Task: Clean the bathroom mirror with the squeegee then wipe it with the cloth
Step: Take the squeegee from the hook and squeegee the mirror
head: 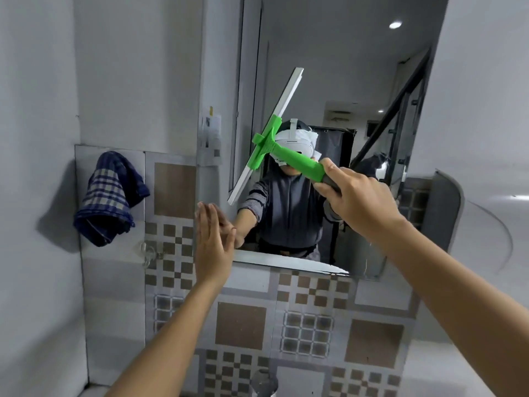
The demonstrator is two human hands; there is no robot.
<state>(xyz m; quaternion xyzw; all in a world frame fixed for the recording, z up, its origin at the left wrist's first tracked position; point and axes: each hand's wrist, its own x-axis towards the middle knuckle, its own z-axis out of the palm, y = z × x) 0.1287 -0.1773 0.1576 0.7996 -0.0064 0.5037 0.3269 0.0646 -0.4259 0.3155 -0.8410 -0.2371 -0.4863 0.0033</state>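
The bathroom mirror (329, 67) hangs on the tiled wall straight ahead and reflects a person in a grey top. My right hand (355, 196) grips the dark end of a green squeegee (289, 156) by its handle. Its long white blade runs diagonally from upper right to lower left over the middle of the glass. My left hand (213, 245) is flat with fingers together, pressed against the mirror's lower left corner. A blue and white checked cloth (110, 196) hangs on the wall to the left of the mirror, away from both hands.
Brown and grey patterned tiles (243, 325) cover the wall below the mirror. A clear hook (148, 253) is stuck to the tiles under the cloth. A curved glass shelf (486, 224) juts out at the right. A round metal fitting (264, 382) shows at the bottom edge.
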